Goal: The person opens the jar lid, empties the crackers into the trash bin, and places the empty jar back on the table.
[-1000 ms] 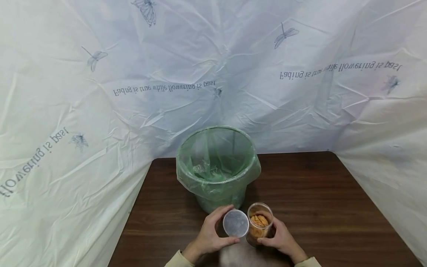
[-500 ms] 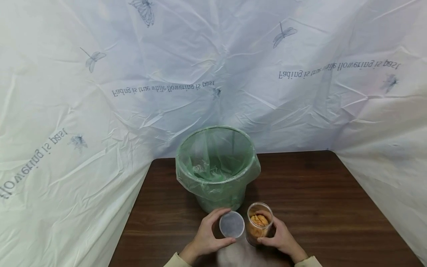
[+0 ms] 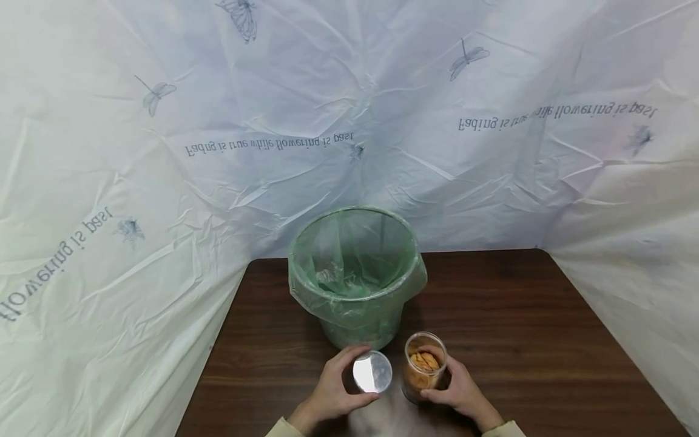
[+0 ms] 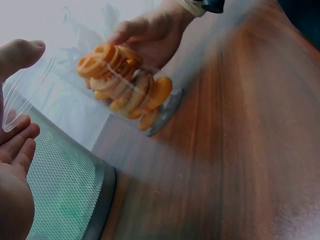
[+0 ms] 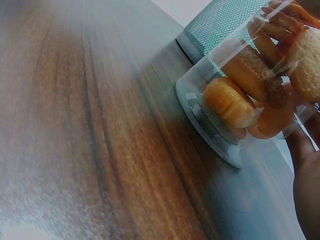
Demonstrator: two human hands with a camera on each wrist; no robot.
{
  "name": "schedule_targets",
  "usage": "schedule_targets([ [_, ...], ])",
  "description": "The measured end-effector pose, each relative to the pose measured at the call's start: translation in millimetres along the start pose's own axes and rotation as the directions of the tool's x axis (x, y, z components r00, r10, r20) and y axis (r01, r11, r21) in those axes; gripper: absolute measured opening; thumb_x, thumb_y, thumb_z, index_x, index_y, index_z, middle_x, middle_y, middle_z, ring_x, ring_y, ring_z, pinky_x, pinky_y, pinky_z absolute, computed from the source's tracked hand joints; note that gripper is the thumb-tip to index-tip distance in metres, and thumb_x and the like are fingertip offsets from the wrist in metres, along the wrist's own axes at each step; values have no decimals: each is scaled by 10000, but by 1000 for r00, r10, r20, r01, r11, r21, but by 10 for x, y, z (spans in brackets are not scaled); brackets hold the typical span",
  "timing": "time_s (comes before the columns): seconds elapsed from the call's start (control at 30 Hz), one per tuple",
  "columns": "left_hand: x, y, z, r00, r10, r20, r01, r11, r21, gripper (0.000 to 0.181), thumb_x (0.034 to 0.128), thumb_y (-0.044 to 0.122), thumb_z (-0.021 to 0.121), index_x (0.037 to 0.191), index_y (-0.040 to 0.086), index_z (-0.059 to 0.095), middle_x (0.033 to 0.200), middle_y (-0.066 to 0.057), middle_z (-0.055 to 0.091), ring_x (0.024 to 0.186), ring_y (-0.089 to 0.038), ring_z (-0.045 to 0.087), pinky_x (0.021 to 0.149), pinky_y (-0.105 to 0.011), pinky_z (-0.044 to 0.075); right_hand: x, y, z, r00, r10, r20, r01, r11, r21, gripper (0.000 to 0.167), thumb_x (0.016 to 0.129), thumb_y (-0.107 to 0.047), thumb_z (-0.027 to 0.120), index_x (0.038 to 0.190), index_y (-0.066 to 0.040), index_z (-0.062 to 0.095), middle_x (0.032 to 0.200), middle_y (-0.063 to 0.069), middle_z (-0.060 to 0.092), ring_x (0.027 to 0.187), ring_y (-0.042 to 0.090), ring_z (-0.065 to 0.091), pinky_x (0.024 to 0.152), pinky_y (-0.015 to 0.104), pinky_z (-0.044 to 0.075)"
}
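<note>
My left hand (image 3: pixel 334 388) pinches a round clear lid (image 3: pixel 372 372) between thumb and fingers, left of the jar; its face catches a bright reflection. In the left wrist view the lid's thin edge (image 4: pixel 30 90) shows between the fingertips. My right hand (image 3: pixel 461 391) grips an open clear jar (image 3: pixel 425 370) from its right side. Orange-brown biscuits or small breads (image 5: pixel 250 75) lie inside the jar, which stands upright on the table. A gap separates lid and jar.
A mesh bin (image 3: pixel 357 318) with a green plastic liner stands just beyond both hands on the dark wooden table (image 3: pixel 502 315). Pale printed sheeting (image 3: pixel 349 79) hangs behind and at both sides.
My left hand has moved the lid left and slightly toward me, away from the jar's rim, and its face now reflects light. My right hand and the jar have stayed put.
</note>
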State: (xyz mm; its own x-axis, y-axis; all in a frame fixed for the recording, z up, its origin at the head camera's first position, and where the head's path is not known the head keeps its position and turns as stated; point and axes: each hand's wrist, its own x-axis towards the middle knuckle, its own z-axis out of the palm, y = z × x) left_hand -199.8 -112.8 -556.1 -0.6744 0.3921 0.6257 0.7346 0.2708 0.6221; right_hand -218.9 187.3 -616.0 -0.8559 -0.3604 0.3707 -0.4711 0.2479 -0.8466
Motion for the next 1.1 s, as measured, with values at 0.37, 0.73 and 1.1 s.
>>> schedule_targets([
  [0.37,-177,-222,53,998,-30,46,29,999,33,708,717,286,867,1305,52,550,1216,-56,627,1083,-183,623,922,-312,519,-2,-12,-3,1000,-19,-8,19,1000,-7,749,686,-163,886,1346,-133,534,1246,37,636,1098,45,579,936,156,421],
  [0.73,-296,-368,128,994,-91,53,88,995,54,701,709,310,871,1286,56,565,1207,30,621,1047,-127,628,891,-292,525,-15,-5,16,1000,19,-9,-19,1000,13,732,689,-160,885,1336,-144,544,1236,40,642,1092,61,587,928,180,434],
  [1.1,-344,-429,144,994,-80,69,78,997,28,719,688,287,900,1274,48,561,1198,-3,640,1062,-151,639,911,-281,522,7,-9,22,999,-29,-14,29,999,-24,746,654,-65,879,1320,-37,543,1186,89,652,1063,31,574,899,159,429],
])
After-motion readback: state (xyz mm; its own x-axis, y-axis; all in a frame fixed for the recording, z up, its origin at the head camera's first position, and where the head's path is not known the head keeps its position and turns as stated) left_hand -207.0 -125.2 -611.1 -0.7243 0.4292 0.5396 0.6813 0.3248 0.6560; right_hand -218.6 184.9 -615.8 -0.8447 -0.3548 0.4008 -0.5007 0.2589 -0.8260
